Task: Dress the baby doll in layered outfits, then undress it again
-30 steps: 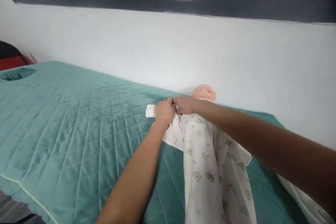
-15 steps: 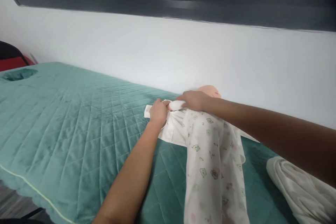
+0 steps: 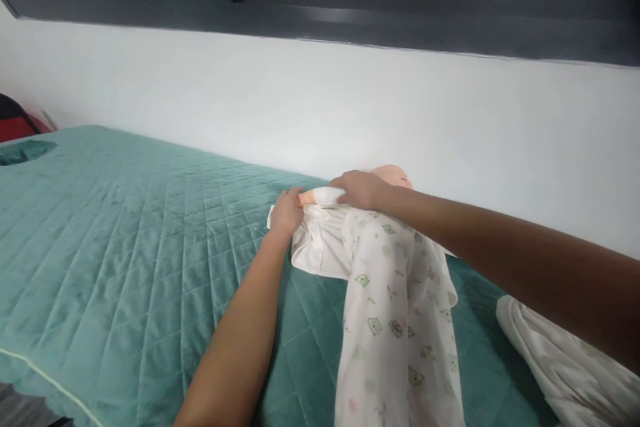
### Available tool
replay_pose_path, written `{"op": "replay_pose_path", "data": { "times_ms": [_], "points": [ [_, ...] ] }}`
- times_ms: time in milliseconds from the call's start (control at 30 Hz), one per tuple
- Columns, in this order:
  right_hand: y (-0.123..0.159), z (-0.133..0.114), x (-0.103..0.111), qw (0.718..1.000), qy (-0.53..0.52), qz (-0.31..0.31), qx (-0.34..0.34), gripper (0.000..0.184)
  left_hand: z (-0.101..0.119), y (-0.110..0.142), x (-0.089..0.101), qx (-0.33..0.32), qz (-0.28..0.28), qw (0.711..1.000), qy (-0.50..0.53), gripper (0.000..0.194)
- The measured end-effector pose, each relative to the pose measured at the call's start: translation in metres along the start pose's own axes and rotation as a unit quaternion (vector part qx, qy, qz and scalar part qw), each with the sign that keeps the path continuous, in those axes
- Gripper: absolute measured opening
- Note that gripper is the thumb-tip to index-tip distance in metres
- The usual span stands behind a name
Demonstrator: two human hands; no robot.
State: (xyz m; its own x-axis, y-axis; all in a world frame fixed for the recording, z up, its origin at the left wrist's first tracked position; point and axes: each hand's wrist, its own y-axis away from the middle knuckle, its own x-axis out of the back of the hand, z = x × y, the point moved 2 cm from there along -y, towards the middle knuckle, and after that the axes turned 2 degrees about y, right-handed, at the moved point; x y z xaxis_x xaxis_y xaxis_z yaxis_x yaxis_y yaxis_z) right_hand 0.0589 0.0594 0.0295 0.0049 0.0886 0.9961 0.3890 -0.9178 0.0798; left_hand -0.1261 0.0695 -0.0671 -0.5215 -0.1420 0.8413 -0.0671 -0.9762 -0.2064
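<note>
The quilted green cover (image 3: pixel 125 267) spreads from nine o'clock round to four, meeting the white wall (image 3: pixel 250 93) behind. A dark window frame (image 3: pixel 400 19) crosses twelve o'clock. At five o'clock a white garment (image 3: pixel 385 320) with small green prints drapes toward the viewer; at four lies a bunched white cloth (image 3: pixel 570 360). The right hand (image 3: pixel 361 190), just off centre toward three o'clock, partly hides the doll's head (image 3: pixel 394 175); its fingers pinch the white part of the doll's limb (image 3: pixel 327 196), at the centre. The left hand (image 3: pixel 289 212), toward eight, has fingers closed on the limb's peach end.
</note>
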Motion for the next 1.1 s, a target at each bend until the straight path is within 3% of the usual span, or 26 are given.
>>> {"op": "replay_pose_path", "data": {
  "times_ms": [167, 267, 367, 467, 600, 767, 867, 967, 1033, 1100],
  "points": [
    [-0.011, -0.010, -0.011, 0.999, -0.028, -0.036, -0.009, 0.033, 0.009, 0.002, -0.002, -0.134, 0.002, 0.990, -0.051, 0.051],
    [-0.006, 0.001, -0.011, 0.998, -0.064, -0.026, 0.013, 0.040, 0.010, 0.003, -0.007, -0.160, -0.037, 0.985, -0.054, 0.058],
    [0.018, 0.022, -0.007, 0.992, -0.118, 0.036, 0.017, 0.040, 0.007, 0.002, -0.010, -0.145, -0.054, 0.986, -0.064, 0.059],
    [0.061, 0.050, -0.014, 0.975, -0.175, 0.126, -0.048, 0.039, 0.007, 0.001, -0.012, -0.143, -0.052, 0.986, -0.074, 0.057],
    [0.116, 0.094, -0.062, 0.933, -0.214, 0.251, -0.144, 0.042, 0.010, 0.003, -0.014, -0.131, -0.032, 0.986, -0.094, 0.056],
    [0.140, 0.128, -0.130, 0.930, -0.077, 0.339, -0.124, 0.045, 0.020, 0.011, -0.010, -0.121, -0.003, 0.987, -0.107, 0.062],
    [0.138, 0.137, -0.140, 0.924, -0.063, 0.352, -0.137, 0.050, 0.038, 0.023, -0.002, -0.157, 0.045, 0.983, -0.080, 0.071],
    [0.136, 0.146, -0.136, 0.912, -0.104, 0.368, -0.149, 0.050, 0.073, 0.041, 0.008, -0.222, 0.096, 0.970, 0.031, 0.065],
    [0.136, 0.151, -0.134, 0.897, -0.141, 0.386, -0.165, 0.048, 0.104, 0.052, 0.011, -0.264, 0.071, 0.955, 0.118, 0.052],
    [0.137, 0.155, -0.134, 0.880, -0.167, 0.404, -0.184, 0.045, 0.139, 0.059, 0.009, -0.302, 0.008, 0.941, 0.153, 0.041]
  ]
}}
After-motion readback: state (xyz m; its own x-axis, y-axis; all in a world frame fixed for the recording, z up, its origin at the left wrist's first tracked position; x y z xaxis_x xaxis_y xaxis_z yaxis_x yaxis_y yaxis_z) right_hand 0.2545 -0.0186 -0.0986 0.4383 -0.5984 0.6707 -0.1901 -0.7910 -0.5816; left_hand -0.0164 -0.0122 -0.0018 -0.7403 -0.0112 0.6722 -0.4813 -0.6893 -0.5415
